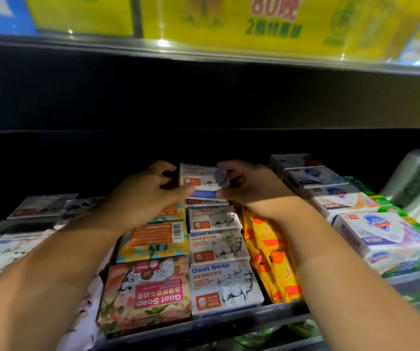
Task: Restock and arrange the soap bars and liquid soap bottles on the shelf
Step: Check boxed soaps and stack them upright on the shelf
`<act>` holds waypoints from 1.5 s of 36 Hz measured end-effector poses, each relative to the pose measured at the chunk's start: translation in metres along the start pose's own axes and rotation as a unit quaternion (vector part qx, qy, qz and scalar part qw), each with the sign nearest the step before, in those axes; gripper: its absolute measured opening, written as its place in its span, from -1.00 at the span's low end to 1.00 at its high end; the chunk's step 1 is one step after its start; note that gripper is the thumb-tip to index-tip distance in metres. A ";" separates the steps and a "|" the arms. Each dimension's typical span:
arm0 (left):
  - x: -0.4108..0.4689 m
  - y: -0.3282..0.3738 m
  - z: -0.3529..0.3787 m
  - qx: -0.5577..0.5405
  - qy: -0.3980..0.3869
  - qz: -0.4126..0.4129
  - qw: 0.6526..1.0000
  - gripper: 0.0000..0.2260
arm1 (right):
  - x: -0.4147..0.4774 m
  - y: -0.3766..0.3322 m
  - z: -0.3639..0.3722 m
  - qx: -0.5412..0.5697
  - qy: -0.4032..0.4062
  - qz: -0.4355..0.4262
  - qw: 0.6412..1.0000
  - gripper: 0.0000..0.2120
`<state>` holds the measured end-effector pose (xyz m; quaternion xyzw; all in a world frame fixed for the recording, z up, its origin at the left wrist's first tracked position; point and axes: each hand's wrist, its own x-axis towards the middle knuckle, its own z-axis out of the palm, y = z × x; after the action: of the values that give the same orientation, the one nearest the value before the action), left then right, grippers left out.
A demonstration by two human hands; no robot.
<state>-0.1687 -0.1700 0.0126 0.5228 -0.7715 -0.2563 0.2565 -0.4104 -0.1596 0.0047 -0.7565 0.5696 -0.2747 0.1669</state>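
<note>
Both hands, left (148, 191) and right (249, 186), grip one white soap box (204, 181) (sheep-printed) above its row (216, 247).

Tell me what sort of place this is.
Most likely a shop's soap aisle: rows of white boxed Goat Soap bars fill a dark metal shelf, with big yellow printed packs stacked above, and both hands hold one more white soap box.

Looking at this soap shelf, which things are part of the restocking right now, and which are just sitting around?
In the job:
- left hand and right hand, both gripping the white soap box at the back of its row
- row of white goat soap boxes beneath it

Just sitting there:
- pink soap box
- orange soap packets
- grey bottles
- yellow packs on the shelf above
</note>
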 end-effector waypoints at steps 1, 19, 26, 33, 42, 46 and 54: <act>0.000 -0.002 0.000 0.035 -0.008 0.001 0.999 -0.41 | -0.001 0.001 -0.001 -0.014 0.006 0.007 1.000 -0.51; 0.003 -0.015 0.006 0.324 -0.111 -0.020 0.939 -0.37 | 0.004 0.005 0.003 -0.053 -0.049 0.046 0.996 -0.48; 0.005 0.002 -0.013 0.286 -0.179 -0.004 0.941 -0.37 | 0.011 -0.005 -0.013 -0.118 -0.056 0.024 0.991 -0.48; 0.010 -0.004 -0.040 0.185 -0.246 -0.033 0.951 -0.56 | 0.013 -0.029 -0.028 -0.174 -0.094 -0.003 0.980 -0.51; -0.062 -0.036 -0.077 0.249 -0.110 -0.047 0.961 -0.56 | 0.020 -0.090 0.012 -0.076 -0.110 -0.044 0.990 -0.63; -0.107 -0.068 -0.097 0.238 -0.065 -0.104 0.963 -0.50 | 0.018 -0.123 0.041 -0.078 -0.142 -0.076 0.984 -0.55; -0.160 -0.125 -0.121 0.196 0.007 -0.201 0.960 -0.36 | 0.040 -0.183 0.090 -0.084 -0.171 -0.103 0.976 -0.59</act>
<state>0.0475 -0.0760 -0.0019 0.7086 -0.6842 -0.1426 0.0973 -0.2074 -0.1488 0.0457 -0.8581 0.4730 -0.1075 0.1684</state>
